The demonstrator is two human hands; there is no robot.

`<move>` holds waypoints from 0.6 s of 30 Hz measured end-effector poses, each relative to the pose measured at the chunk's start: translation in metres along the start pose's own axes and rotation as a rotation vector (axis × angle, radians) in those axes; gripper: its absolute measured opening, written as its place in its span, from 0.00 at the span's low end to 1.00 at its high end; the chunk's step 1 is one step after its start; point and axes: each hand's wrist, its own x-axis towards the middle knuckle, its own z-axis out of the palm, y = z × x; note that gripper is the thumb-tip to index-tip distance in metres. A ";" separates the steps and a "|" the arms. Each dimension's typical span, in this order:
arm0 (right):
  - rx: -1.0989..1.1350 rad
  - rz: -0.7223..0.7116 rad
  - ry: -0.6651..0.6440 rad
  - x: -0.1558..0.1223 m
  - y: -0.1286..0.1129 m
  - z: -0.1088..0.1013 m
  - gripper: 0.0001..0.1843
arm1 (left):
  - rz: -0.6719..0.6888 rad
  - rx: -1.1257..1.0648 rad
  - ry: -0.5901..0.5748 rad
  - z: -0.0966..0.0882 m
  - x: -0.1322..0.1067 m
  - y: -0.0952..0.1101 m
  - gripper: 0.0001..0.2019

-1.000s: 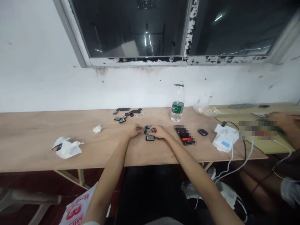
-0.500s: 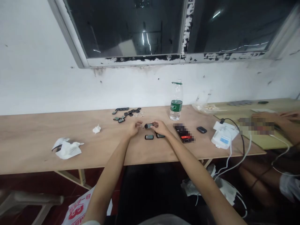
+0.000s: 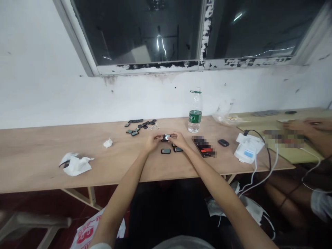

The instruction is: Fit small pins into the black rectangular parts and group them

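Both hands meet over the table around a small black device with a grey, shiny face (image 3: 166,137). My right hand (image 3: 178,139) pinches its right side. My left hand (image 3: 153,141) has its fingertips closed at the left end; any smaller piece between them is too blurred to make out. Just below lie two similar black devices, one on the left (image 3: 165,151) and one partly by my right wrist (image 3: 177,149). Farther back is a group of several dark pieces (image 3: 135,131), with small white bits (image 3: 153,127) beside them.
A water bottle (image 3: 194,117) stands near the wall. To the right are a phone (image 3: 203,147), a black oval object (image 3: 223,143) and a white box with cables (image 3: 246,152). Crumpled tissues (image 3: 76,164) lie left. Another person's hands (image 3: 293,126) are at the far right table.
My left hand has moved right, closing the gap to the black device. The device has tilted and its face now catches the light. My right hand still holds it.
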 end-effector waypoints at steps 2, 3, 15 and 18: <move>0.039 0.036 0.009 0.000 -0.001 0.000 0.14 | -0.016 0.019 0.026 0.001 0.000 0.000 0.16; 0.057 0.049 0.016 -0.001 -0.002 0.000 0.15 | -0.008 0.021 0.035 0.002 0.000 0.000 0.15; 0.100 0.129 -0.019 -0.003 -0.007 -0.003 0.13 | -0.132 -0.212 0.066 0.009 0.001 -0.004 0.13; 0.066 0.125 -0.059 -0.004 -0.007 -0.004 0.13 | -0.221 -0.261 0.054 0.009 0.001 -0.012 0.15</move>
